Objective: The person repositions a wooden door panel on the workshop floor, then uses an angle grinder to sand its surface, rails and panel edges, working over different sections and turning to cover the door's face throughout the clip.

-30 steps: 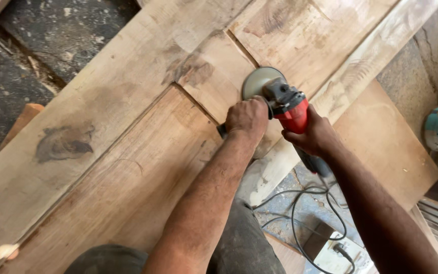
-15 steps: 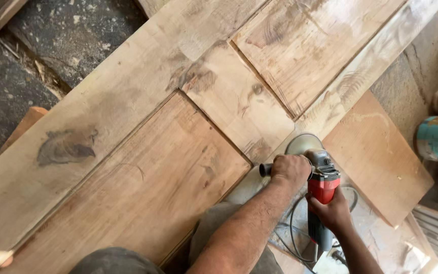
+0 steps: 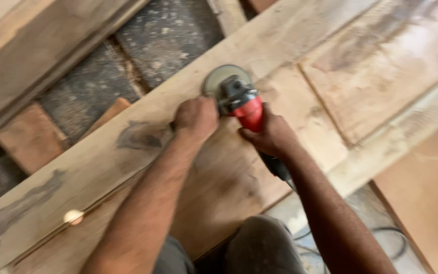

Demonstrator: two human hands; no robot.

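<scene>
A: The angle grinder (image 3: 242,104) is what we see first: a red body, a dark grey metal head, and a round grey disc lying flat on the wood; it sits near the top middle of the view, on the long pale rail of a wooden door panel (image 3: 330,96).

B: We see both hands on it; the left hand (image 3: 196,116) is curled into a tight fist at the grinder's left side, seemingly round a side handle, though the handle itself is hidden; the right hand (image 3: 272,136) is wrapped closed round the red body from behind.

A: A black cable (image 3: 386,243) runs from the tool's tail down past the right forearm to the floor.

B: The wood is pale and dusty, with dark knots and stains; we make out recessed panels framed by raised rails.

A: Beyond it, upper left, we see rough dark ground (image 3: 163,35), a reddish board (image 3: 29,137) and another plank (image 3: 36,56); the picture is blurred.
</scene>
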